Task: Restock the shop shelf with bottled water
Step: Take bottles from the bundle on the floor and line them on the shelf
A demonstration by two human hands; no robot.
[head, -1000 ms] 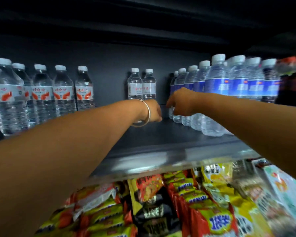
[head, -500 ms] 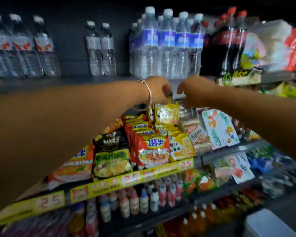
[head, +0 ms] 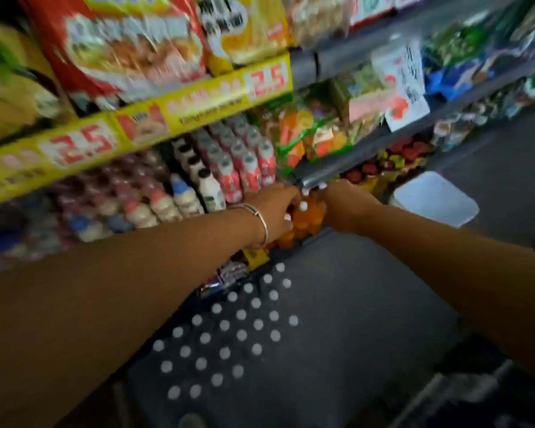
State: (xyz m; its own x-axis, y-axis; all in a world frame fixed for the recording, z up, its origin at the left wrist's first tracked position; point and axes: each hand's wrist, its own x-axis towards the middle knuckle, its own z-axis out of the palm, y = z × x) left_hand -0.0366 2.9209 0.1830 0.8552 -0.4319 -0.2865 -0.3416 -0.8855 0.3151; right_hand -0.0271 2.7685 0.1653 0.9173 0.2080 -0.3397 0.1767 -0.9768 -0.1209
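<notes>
Both your hands, left hand (head: 274, 208) and right hand (head: 348, 206), hang low, empty as far as visible; finger curl unclear. Restock fetch step: white-capped water bottles (head: 229, 329) stand on the floor below. Next, judged: reach down and grasp caps.

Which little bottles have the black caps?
The white bottles in the row between the blue-capped ones and the pink-and-red ones; no others there show black caps.

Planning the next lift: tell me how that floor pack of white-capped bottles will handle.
The pack of bottles shows many caps in tight rows, so it is probably heavy. If film-wrapped, which the dark frame hides, it may sag in the middle. Single bottles would likely tip or roll.
</notes>
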